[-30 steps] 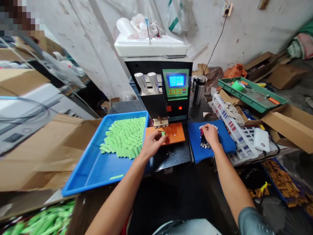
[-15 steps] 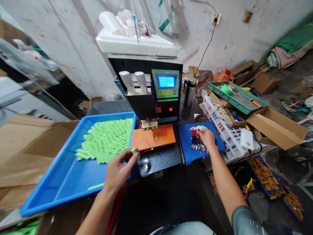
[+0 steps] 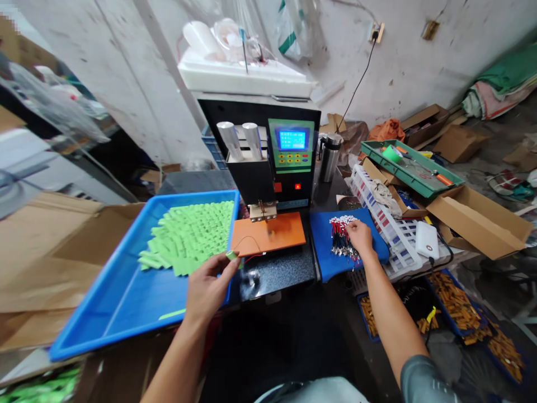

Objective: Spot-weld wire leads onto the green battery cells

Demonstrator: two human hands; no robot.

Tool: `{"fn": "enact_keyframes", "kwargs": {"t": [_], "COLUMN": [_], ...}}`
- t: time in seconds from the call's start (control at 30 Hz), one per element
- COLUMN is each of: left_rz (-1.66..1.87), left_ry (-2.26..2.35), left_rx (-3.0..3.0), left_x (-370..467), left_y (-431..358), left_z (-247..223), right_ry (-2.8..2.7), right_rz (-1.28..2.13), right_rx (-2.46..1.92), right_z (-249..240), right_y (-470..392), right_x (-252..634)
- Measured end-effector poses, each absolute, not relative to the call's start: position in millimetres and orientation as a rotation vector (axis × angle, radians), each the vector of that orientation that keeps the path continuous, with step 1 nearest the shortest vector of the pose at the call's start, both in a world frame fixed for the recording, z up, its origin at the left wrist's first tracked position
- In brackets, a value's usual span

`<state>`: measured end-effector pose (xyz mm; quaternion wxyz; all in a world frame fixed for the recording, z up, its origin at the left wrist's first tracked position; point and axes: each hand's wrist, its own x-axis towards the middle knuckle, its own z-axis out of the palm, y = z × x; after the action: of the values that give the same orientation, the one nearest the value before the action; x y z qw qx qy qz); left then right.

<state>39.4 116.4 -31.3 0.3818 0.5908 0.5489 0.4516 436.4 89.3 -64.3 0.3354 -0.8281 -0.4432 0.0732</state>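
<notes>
My left hand (image 3: 212, 280) pinches a small green battery cell (image 3: 231, 255) between thumb and fingers, near the front left of the orange plate (image 3: 272, 232). Thin red and black wires (image 3: 252, 257) run from the cell to a small white plug. My right hand (image 3: 361, 238) has its fingertips pressed together in a pile of connector wires (image 3: 340, 240), at the end with the white plugs. The pile lies on a blue cloth (image 3: 325, 268). Behind the plate rises a black spot welder (image 3: 255, 184), its electrode head over the plate.
A blue tray (image 3: 126, 313) at the left holds rows of green cells (image 3: 193, 235). To the right stand a steel flask (image 3: 330, 157), a white basket (image 3: 377, 215), a green tool tray (image 3: 419, 173) and a white power bank (image 3: 427, 239). Bins of brown pieces (image 3: 455, 299) are lower right.
The view has shifted slightly, so the scene sits a little further right. Both hands stay at about the same places, the left still with the battery cell.
</notes>
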Motion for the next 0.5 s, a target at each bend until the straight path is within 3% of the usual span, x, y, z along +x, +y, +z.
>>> {"fn": "enact_keyframes", "kwargs": {"t": [0.27, 0.5], "left_rz": [1.213, 1.474], "left_ry": [1.360, 1.342], "left_rx": [1.404, 1.245], "left_x": [40, 18], "left_y": [115, 100], "left_z": [-28, -27], "right_ry": [-0.903, -0.602], "right_rz": [0.483, 0.753], "right_rx": [-1.631, -1.196], "right_z": [-38, -16], "right_y": [94, 98], "right_x": [433, 415]}}
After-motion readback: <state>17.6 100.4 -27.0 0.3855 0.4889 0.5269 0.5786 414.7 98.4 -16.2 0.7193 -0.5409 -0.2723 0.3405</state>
